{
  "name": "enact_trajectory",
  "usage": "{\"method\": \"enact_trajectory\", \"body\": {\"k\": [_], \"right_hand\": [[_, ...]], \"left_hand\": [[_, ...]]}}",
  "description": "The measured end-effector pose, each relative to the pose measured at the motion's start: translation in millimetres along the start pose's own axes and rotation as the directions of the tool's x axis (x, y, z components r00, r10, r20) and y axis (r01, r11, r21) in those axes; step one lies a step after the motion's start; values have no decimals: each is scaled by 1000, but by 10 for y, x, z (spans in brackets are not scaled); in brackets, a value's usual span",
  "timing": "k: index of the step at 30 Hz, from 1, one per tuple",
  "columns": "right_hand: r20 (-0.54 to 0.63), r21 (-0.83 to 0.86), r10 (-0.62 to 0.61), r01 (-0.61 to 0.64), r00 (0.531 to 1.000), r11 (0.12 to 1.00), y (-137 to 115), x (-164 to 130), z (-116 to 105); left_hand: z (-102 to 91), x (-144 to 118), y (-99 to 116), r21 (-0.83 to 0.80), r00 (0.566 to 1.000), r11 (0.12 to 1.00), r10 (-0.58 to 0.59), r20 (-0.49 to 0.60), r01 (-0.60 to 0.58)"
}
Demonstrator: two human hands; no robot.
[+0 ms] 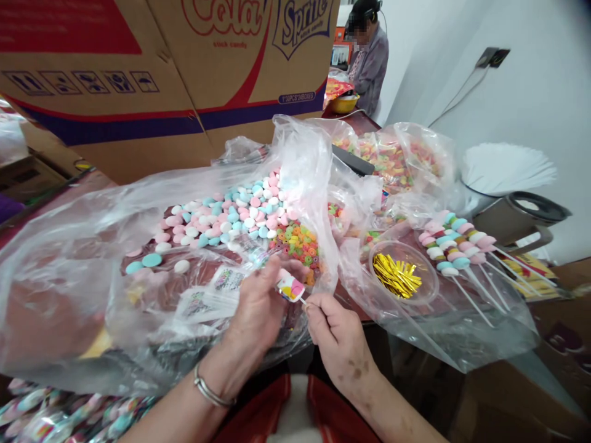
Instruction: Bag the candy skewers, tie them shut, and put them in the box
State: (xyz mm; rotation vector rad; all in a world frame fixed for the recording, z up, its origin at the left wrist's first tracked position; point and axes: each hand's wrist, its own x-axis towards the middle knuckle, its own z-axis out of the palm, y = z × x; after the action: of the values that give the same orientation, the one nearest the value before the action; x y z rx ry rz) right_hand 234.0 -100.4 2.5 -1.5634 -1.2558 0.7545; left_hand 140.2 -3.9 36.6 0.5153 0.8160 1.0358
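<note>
Just above the table's front edge I hold a candy skewer (290,287) in a clear wrapper with a pink, yellow and white printed end. My left hand (261,298) is closed around the wrapped part; its fingers partly hide the candy. My right hand (335,326) pinches the white stick by the wrapper's mouth. Flat printed wrappers (207,303) lie left of my left hand. Beyond my hands are pink, white and blue candies (231,215) and ring-shaped gummies (298,243) on plastic sheeting. Gold twist ties (397,275) fill a round clear tub (429,286) on the right.
Several finished skewers (457,243) lie at right, beside a metal jug (521,215) and a bundle of white sticks (508,169). A large carton (170,80) blocks the back. Wrapped skewers (69,415) are piled lower left. Another person (369,64) works at the far end.
</note>
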Motion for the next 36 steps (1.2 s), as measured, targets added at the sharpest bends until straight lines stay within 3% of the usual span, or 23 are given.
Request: {"method": "enact_trajectory", "body": {"k": [3,7,12,16,20,23,28,36], "right_hand": [[-48,-185,-137,126,989,975,-42,-19,-20],[-86,-284,-224,191,971,940,-76,0,59],[-108,-242,-157,128,982,962,-96,67,109],[-50,-129,-114,107,992,986,-120,45,-11],[25,-296,-172,172,985,939,-112,-15,-105],[11,-363,-201,191,980,912,-94,-20,-55],[-63,-290,-215,188,975,939,-76,30,88],[-126,-178,-172,148,977,973,-83,46,95]], "left_hand": [[-54,185,215,-64,992,995,76,-100,-83],[-11,229,242,-84,995,992,92,-37,-95],[97,26,-27,-89,996,994,64,63,-59],[65,65,2,-112,996,993,49,72,-41],[17,177,107,-148,995,985,94,45,-87],[53,144,48,-145,995,987,81,53,-73],[136,-19,-146,-64,989,998,3,150,7],[87,-104,-247,174,972,970,135,191,-169]]}}
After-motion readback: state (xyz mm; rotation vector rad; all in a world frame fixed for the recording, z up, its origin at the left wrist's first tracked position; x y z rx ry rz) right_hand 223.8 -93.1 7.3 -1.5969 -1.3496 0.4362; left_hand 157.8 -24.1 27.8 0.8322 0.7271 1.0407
